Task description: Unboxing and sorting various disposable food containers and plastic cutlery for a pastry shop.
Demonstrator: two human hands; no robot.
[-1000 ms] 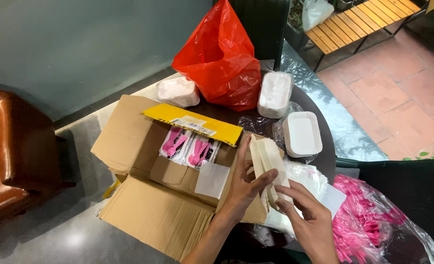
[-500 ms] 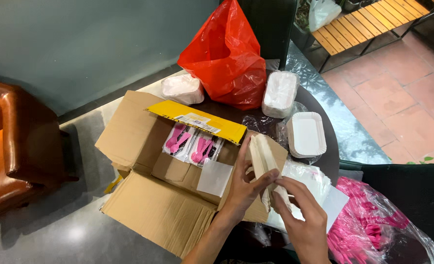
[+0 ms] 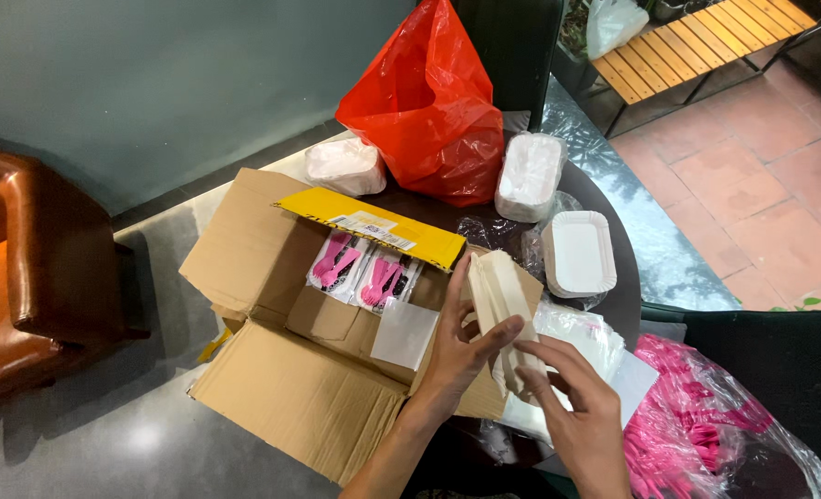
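My left hand (image 3: 457, 346) grips a stack of cream paper sheets or napkins (image 3: 501, 294) held on edge, thumb across its front. My right hand (image 3: 582, 416) touches the lower part of the same stack with its fingertips, above a clear plastic bag (image 3: 582, 333). Just left of the stack lies an open cardboard box (image 3: 272, 277) with a yellow flap; inside it are packets of pink plastic cutlery (image 3: 360, 268) and a small white packet (image 3: 403, 334).
A red plastic bag (image 3: 429, 102) stands at the back of the dark round table (image 3: 614, 305). White paper trays (image 3: 577, 254) and wrapped tray stacks (image 3: 529, 176) lie near it. A bag of pink cutlery (image 3: 697, 434) sits at the right. A brown leather chair (image 3: 31, 268) is at the left.
My hands have stayed on the cream stack, my right fingers shifting slightly along its lower edge. The view has drifted a little; nothing else moved.
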